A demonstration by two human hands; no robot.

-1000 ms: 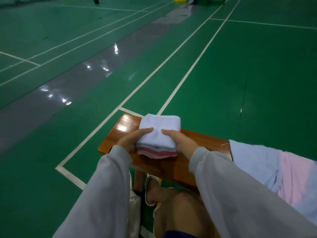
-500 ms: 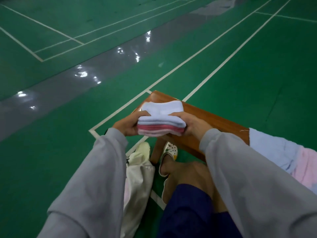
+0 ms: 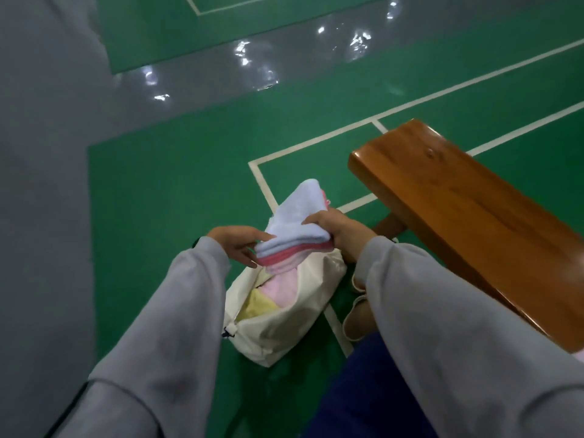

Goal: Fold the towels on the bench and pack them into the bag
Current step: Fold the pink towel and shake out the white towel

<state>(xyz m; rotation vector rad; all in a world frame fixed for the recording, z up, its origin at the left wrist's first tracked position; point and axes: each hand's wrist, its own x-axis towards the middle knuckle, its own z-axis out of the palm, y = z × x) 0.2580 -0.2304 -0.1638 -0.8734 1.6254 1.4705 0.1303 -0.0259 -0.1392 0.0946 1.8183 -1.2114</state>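
The towels point(image 3: 295, 227) are folded into a small pile, pale blue on top with red and pink under it, and the pile is in the air just over the open top of the bag point(image 3: 284, 330). I cannot tell if its low edge touches the bag. The right hand point(image 3: 339, 230) grips one end of the pile, thumb on top and fingers under. The left hand point(image 3: 237, 245) pinches the other end the same way, but with flatter fingers. The bag sits on the green floor point(image 3: 173, 200), and the bench point(image 3: 474, 216) is just to the right of the bag. Inside the bag there is a pink cloth point(image 3: 284, 289) and a yellow cloth point(image 3: 259, 306). I think the towels are light and soft and will not break, but they are floppy. The layers can slide, and the folds can fall open if only one corner is held. So the best place to hold is at both ends, with fingers under and thumbs on top, and a soft squeeze to keep the pile flat. The bag looks soft too — its top may flop shut — so the pile should go in slowly, flat on the pink cloth.
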